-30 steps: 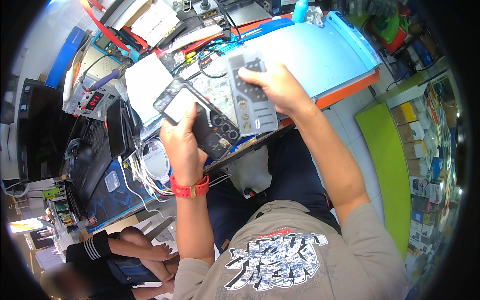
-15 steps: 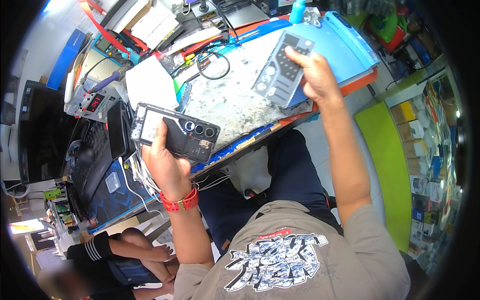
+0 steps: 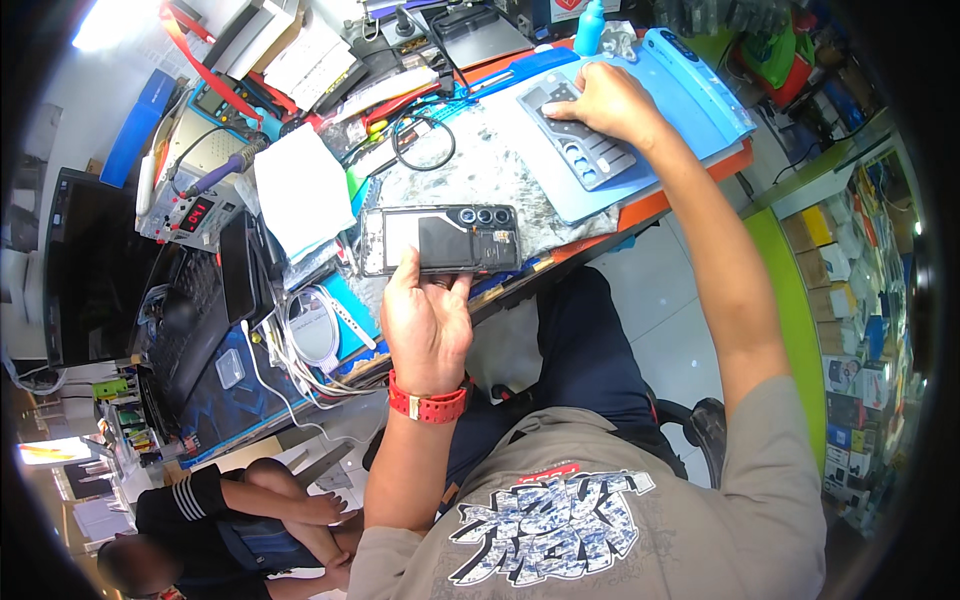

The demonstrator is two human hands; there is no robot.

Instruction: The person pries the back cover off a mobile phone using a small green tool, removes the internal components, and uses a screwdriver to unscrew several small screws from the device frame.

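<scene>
Phone (image 3: 450, 243): gripped, left hand (image 3: 430, 325). Panel (image 3: 585, 142), right of phone: pinched, right hand (image 3: 615, 103). Box (image 3: 230, 369), left of phone: contents indistinct.

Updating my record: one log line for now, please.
left hand: holding opened phone; right hand: gripping grey panel over blue mat; panel: apart from phone

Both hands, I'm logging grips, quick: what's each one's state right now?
Left hand: holding the opened smartphone.
Right hand: holding the grey phone back cover.
</scene>
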